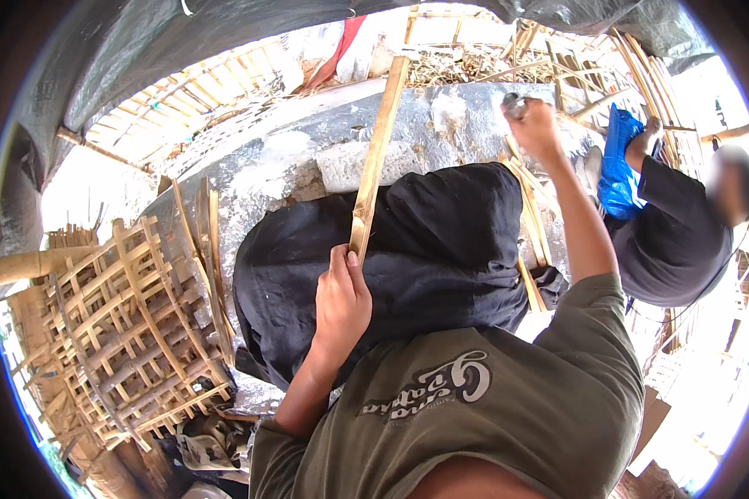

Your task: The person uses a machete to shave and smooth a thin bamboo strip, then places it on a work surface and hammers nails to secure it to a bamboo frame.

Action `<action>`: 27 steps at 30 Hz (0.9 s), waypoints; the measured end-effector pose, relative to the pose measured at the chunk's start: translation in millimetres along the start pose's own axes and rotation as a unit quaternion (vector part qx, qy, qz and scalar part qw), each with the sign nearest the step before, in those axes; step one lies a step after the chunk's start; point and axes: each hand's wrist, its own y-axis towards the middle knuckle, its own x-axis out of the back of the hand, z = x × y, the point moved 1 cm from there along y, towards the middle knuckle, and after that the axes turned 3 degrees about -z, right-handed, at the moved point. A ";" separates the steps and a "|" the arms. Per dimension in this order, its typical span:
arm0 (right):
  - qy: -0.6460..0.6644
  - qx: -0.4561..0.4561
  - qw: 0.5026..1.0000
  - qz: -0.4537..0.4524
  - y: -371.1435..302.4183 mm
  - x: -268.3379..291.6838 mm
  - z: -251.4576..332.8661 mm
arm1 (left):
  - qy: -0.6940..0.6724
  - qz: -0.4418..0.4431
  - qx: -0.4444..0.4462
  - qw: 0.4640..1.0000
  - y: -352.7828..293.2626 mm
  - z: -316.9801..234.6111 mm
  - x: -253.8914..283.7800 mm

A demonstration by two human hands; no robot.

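Note:
My left hand (341,295) is closed around the near end of a long, flat bamboo strip (380,150). The strip slants up and away over my lap, which is covered by dark trousers (441,233), and past a pale stone-like block (341,169). Raised at the upper right, my right hand (538,131) grips a tool with a rounded, dark metallic end (515,105). The rest of that tool is hidden in my fist, so its kind cannot be made out. My right hand is well apart from the strip.
At my left stands a woven bamboo lattice (133,328), with upright slats (212,266) beside it. More split strips (534,224) lie by my right leg. Bamboo scraps (466,68) are heaped beyond the grey slab (266,158). Another person (682,233) sits at right near a blue plastic sheet (622,162).

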 end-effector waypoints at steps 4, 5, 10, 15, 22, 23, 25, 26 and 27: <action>-0.034 0.146 0.988 0.024 -48.5 -7.5 46.6 | -0.011 0.018 -0.024 0.999 -1.4 -1.9 -11.6; -0.057 0.157 0.985 0.035 -55.7 -12.0 53.9 | -0.007 0.024 -0.024 0.999 -3.2 -4.1 -14.5; -0.135 0.230 0.962 0.060 -74.0 -17.2 90.1 | 0.019 0.061 0.002 0.998 -14.2 -12.5 -18.4; -0.158 0.223 0.961 0.044 -62.6 -24.3 80.7 | 0.004 0.058 -0.023 0.998 -20.5 -7.8 -14.3; -0.179 0.250 0.951 -0.003 -47.0 -26.7 62.5 | -0.006 0.067 -0.048 0.997 -15.5 -14.3 -12.0; -0.192 0.250 0.949 0.000 -44.8 -24.1 62.6 | -0.005 0.062 -0.060 0.996 -14.6 -13.8 -11.5; -0.196 0.269 0.943 -0.006 -40.4 -26.9 58.4 | -0.006 0.071 -0.051 0.996 -11.7 -16.6 -9.0; -0.197 0.279 0.940 -0.009 -36.4 -28.0 56.2 | -0.006 0.075 -0.047 0.996 -10.1 -17.3 -7.5; -0.199 0.229 0.953 -0.006 -25.3 -26.8 52.5 | 0.005 0.069 -0.055 0.996 -11.4 -15.3 -4.8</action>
